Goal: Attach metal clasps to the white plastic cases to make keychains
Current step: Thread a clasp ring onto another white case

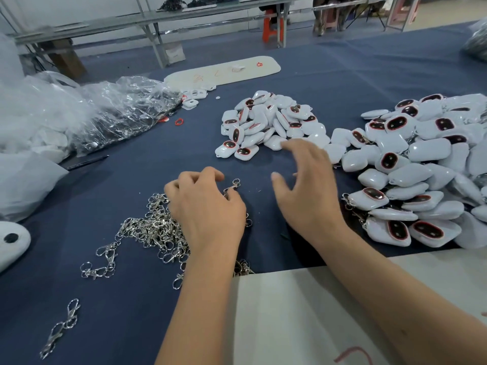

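A heap of silver metal clasps (147, 227) lies on the blue cloth at the lower left. My left hand (208, 209) rests over the heap's right side, its curled fingers pinching one clasp (233, 186) that sticks out past the fingertips. My right hand (308, 188) hovers spread and empty above the cloth, fingers pointing at a pile of white plastic cases (268, 125) with dark red-rimmed ovals. A larger pile of white cases (421, 167), some with clasps attached, fills the right side.
Crumpled clear plastic bags (105, 114) lie at the left. A white oblong board (224, 71) sits at the far side, a white sheet (303, 312) covers the near edge, and loose clasps (63, 327) lie at the bottom left. Benches and an orange stool stand behind.
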The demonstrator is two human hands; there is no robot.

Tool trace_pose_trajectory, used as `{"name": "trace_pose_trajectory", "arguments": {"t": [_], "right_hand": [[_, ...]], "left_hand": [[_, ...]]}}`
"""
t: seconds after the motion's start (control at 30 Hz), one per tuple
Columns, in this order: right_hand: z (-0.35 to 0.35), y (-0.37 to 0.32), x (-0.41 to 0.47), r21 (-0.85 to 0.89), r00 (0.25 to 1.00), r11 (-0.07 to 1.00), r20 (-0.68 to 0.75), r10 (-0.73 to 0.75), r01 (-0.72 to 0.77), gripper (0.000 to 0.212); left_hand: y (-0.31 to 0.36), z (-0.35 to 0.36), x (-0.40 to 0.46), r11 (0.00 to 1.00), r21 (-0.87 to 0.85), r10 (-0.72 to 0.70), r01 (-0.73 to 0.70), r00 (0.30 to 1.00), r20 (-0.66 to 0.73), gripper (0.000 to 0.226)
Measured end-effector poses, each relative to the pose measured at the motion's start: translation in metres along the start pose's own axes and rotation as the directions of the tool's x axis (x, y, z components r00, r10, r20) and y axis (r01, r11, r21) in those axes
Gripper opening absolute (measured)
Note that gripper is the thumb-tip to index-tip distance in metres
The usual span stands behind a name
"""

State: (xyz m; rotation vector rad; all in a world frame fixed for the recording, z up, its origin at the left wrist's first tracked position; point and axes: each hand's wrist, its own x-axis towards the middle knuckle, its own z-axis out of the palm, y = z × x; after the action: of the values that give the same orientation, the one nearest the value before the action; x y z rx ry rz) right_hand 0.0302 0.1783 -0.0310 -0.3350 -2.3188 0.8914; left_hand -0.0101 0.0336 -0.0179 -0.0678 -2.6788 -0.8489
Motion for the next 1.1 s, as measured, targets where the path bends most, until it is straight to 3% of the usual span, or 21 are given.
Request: {"name": "trace_pose_trajectory", "arguments": {"t": [0.1, 0.2, 0.37, 0.5, 0.6, 0.73, 0.87, 0.97, 1.03, 1.1], "right_hand": [[0.007, -0.002, -0.001, -0.201, 0.975, 0.964, 0.174, -0.138, 0.172, 0.054], [0.018, -0.004, 0.000, -0.311, 0.936, 0.908, 0.297, -0.187, 0.280, 0.056], [0.038, 0.000, 0.028, -0.314, 0.846, 0.869, 0.498, -0.191, 0.382, 0.059], [0.050, 0.002, 0.052, -0.399, 0.850, 0.833, 0.506, -0.149, 0.383, 0.058], [0.054, -0.001, 0.063, -0.399, 0.870, 0.848, 0.474, -0.133, 0.347, 0.050], [0.051, -0.001, 0.057, -0.370, 0.897, 0.851, 0.378, -0.228, 0.372, 0.031], [0.039, -0.005, 0.047, -0.243, 0.977, 0.959, 0.186, -0.100, 0.145, 0.035], [0.026, -0.004, 0.044, 0.026, 0.987, 0.996, 0.140, 0.083, -0.087, 0.031], [0.013, -0.006, 0.038, 0.264, 0.955, 0.927, 0.205, 0.214, -0.264, 0.017], [0.001, -0.007, 0.032, 0.392, 0.917, 0.842, 0.295, 0.267, -0.371, 0.026]], "left_hand": [[0.000, -0.003, 0.000, 0.993, 0.084, -0.086, 0.080, 0.994, 0.068, 0.022], [-0.004, -0.005, 0.004, 0.996, 0.030, -0.089, 0.086, 0.989, 0.122, 0.017], [-0.007, -0.004, 0.007, 0.998, 0.059, -0.029, 0.018, 0.981, 0.192, 0.027], [-0.007, 0.001, 0.007, 0.998, 0.058, 0.010, -0.022, 0.980, 0.198, 0.011], [-0.008, 0.003, 0.008, 0.999, 0.049, 0.014, -0.023, 0.983, 0.185, 0.011], [-0.008, 0.002, 0.008, 0.993, -0.114, 0.032, -0.019, 0.993, 0.113, 0.015], [-0.001, -0.004, 0.007, 0.928, -0.372, -0.006, 0.000, 1.000, -0.014, 0.016], [0.003, -0.005, 0.008, 0.864, -0.503, -0.033, 0.032, 0.999, 0.007, 0.018], [0.004, -0.003, 0.007, 0.831, -0.553, -0.025, 0.053, 0.998, 0.058, 0.016], [0.006, -0.003, 0.006, 0.792, -0.604, -0.017, 0.082, 0.994, 0.112, 0.016]]}}
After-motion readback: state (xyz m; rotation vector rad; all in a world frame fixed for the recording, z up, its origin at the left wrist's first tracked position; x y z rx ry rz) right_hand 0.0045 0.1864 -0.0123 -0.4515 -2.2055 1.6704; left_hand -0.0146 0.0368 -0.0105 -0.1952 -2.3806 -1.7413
